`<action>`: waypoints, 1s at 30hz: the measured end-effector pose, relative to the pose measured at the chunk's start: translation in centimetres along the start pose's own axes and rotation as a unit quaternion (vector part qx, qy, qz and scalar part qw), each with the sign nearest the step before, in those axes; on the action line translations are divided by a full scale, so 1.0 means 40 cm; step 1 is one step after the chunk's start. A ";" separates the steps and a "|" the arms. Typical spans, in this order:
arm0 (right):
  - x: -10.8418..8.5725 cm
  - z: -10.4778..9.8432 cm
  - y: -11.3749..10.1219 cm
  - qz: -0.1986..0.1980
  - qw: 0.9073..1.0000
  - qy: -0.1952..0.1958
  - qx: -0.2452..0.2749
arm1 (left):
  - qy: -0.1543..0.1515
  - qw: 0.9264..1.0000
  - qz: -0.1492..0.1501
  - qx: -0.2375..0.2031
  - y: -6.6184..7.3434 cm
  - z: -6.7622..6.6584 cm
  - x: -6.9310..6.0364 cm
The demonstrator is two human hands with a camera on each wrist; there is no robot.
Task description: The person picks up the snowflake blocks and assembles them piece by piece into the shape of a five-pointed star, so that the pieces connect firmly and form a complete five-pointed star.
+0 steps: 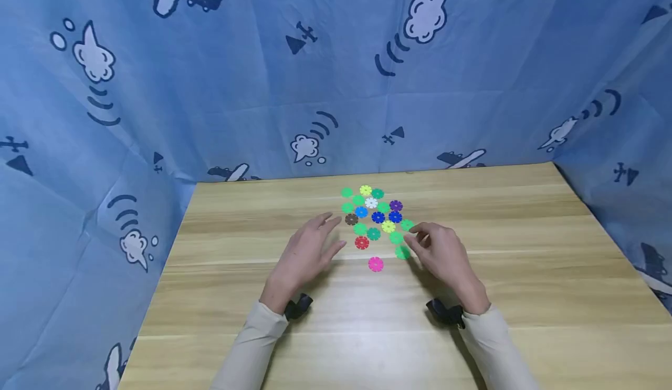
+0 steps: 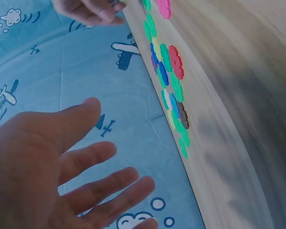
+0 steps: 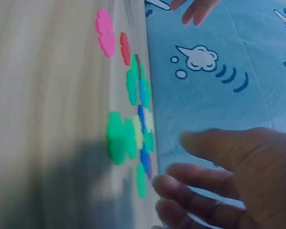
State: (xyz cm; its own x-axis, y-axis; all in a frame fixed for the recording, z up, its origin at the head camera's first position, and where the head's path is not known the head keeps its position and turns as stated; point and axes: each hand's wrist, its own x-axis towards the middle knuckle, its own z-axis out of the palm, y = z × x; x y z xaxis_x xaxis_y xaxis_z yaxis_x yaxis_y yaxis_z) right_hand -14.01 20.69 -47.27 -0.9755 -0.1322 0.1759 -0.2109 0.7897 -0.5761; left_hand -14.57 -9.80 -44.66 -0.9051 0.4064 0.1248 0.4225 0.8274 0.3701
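Small round notched discs in several colours lie loosely grouped on the wooden table, among them a pink disc [image 1: 375,264] nearest the front, a red disc [image 1: 361,242] and a brown disc [image 1: 351,219]. My left hand [image 1: 307,250] hovers left of the group, its fingers spread and holding nothing; the left wrist view shows the empty palm [image 2: 33,167]. On the other side my right hand [image 1: 441,254] is above the table beside the green discs [image 1: 402,252], fingers loosely bent. In the right wrist view, nothing shows between the right hand's [image 3: 229,176] thumb and fingers.
A blue cloth [image 1: 341,69] with planes and clouds hangs behind the wooden table [image 1: 220,314] and along both its sides. Black straps [image 1: 298,306] are worn at both wrists, below the hands.
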 end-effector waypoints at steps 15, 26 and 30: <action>0.002 0.040 0.009 0.025 0.997 -0.069 0.006 | -0.012 1.000 0.000 -0.028 -0.011 0.002 0.000; 0.001 0.043 0.013 0.027 0.997 -0.060 0.030 | -0.061 0.998 0.018 -0.025 0.077 0.047 0.023; 0.006 0.042 0.013 0.021 0.997 -0.063 0.048 | -0.068 0.997 0.028 -0.021 0.111 0.056 0.038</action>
State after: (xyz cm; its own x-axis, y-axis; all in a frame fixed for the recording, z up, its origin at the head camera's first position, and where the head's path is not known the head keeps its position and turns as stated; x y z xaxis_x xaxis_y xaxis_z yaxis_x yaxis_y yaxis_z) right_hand -14.45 20.08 -48.87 -0.9826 -0.1785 0.0514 -0.1681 0.7363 -0.6554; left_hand -13.95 -4.64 -44.91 -0.8639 0.5032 0.0216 0.4678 0.7858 0.4046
